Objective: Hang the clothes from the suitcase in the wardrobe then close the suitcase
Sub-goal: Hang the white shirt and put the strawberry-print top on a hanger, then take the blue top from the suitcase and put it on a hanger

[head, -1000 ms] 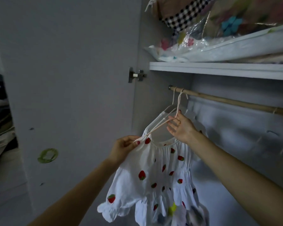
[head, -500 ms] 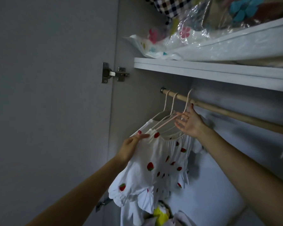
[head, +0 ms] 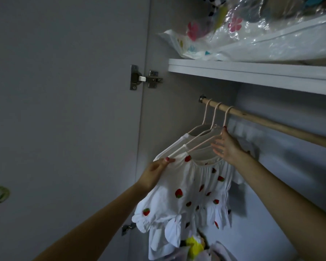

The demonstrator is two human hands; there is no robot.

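A white child's dress with red strawberries (head: 192, 187) hangs on a pale pink hanger (head: 201, 143), whose hook sits over the wooden rail (head: 267, 122) inside the wardrobe. My left hand (head: 154, 173) pinches the dress's left shoulder at the hanger's end. My right hand (head: 227, 146) is at the hanger's neck with its fingers spread and straight, touching it. Two more hangers (head: 209, 117) with white garments hang on the rail just left of it. The suitcase is out of sight.
The open wardrobe door (head: 64, 110) fills the left, with its hinge (head: 145, 78) at the edge. A white shelf (head: 252, 72) above the rail carries plastic-wrapped bedding (head: 243, 32). More clothes, one yellow (head: 195, 243), lie low in the wardrobe.
The hanger's hook has gone onto the rail. My right hand's fingers have straightened off the hanger. The view has tilted up and closer to the rail.
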